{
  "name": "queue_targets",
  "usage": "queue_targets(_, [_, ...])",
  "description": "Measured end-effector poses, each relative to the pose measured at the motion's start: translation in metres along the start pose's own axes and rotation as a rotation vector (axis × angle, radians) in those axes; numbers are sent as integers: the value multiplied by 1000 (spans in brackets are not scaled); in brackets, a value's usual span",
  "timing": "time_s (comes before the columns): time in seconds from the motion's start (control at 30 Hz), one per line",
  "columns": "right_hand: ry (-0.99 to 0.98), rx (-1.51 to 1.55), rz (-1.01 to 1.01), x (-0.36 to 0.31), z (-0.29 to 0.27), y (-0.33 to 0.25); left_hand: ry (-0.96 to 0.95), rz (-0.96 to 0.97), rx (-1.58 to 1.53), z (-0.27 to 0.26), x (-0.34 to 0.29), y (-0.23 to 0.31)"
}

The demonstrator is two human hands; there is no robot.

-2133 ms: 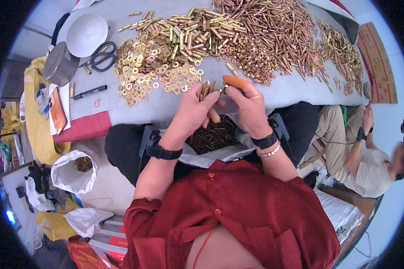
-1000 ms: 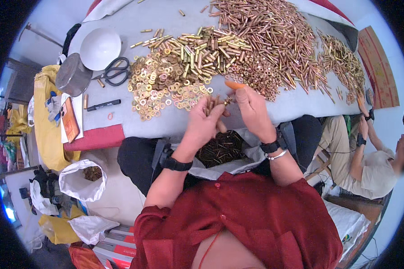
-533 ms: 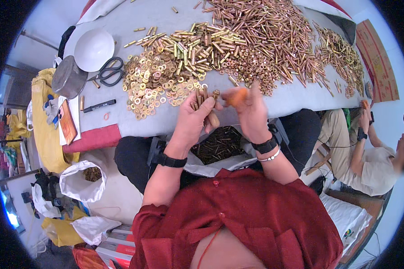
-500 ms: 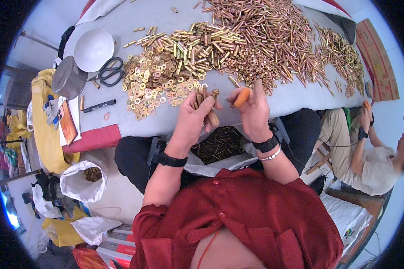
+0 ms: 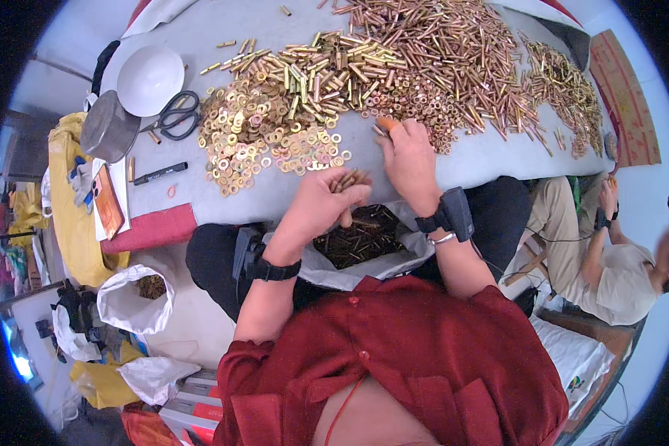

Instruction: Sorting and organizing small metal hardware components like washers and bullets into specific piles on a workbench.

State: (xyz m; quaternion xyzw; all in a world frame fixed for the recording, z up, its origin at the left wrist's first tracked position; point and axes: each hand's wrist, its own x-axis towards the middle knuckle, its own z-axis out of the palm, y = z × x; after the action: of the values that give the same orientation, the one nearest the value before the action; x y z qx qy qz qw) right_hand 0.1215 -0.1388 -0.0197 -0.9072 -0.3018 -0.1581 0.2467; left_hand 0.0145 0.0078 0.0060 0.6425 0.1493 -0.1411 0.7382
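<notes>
My left hand (image 5: 321,207) is curled shut around a small bundle of brass tubes (image 5: 348,181), held just above the near edge of the worktop (image 5: 275,199); the number of tubes in the bundle cannot be told. My right hand (image 5: 409,160) reaches farther out, its fingers drawn together at the near edge of the tube heap; an orange cover sits on one fingertip (image 5: 388,123), and whether anything is pinched there cannot be told. Each wrist carries one black band.

Three loose heaps lie on the worktop, none countable: brass rings (image 5: 264,141) at left-centre, long brass tubes (image 5: 438,59) far and to the right, and a smaller heap of brass bits (image 5: 565,85) at the far right.

Containers: one open white bag (image 5: 360,245) on my lap, below both hands, holds dark brass pieces; one white bowl (image 5: 150,79) at far left, contents not visible; one grey metal cup (image 5: 108,132) just near it; one white bag (image 5: 135,297) on the floor at left, with brass pieces inside.

Also on the worktop: one pair of black scissors (image 5: 172,117), one black marker (image 5: 160,173).

A second person (image 5: 609,260) sits at right.
</notes>
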Motion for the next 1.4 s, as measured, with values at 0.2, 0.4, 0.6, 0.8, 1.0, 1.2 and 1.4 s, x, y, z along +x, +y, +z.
queue_targets(0.2, [-66, 324, -133, -9, -17, -1, 151, -12, -139, -2, 3, 1])
queue_targets(0.4, [-94, 318, -244, -15, -26, -11, 130, -88, -6, -1, 1, 3])
queue_targets(0.6, [-149, 448, -338, -13, -27, -23, 131, -49, -89, -3, 1, 1])
queue_targets(0.8, [-92, 353, -93, -2, -7, -24, 235, 54, -225, -13, 4, 1])
queue_targets(1.0, [-62, 325, -137, -5, 10, -23, 272, 133, -338, -14, 5, -2])
queue_targets(1.2, [-15, 964, 392, -17, 5, -37, 210, 82, -252, -6, 6, -5])
queue_targets(1.4, [49, 899, 263, -24, 1, -34, 180, 55, -212, -4, 6, -5])
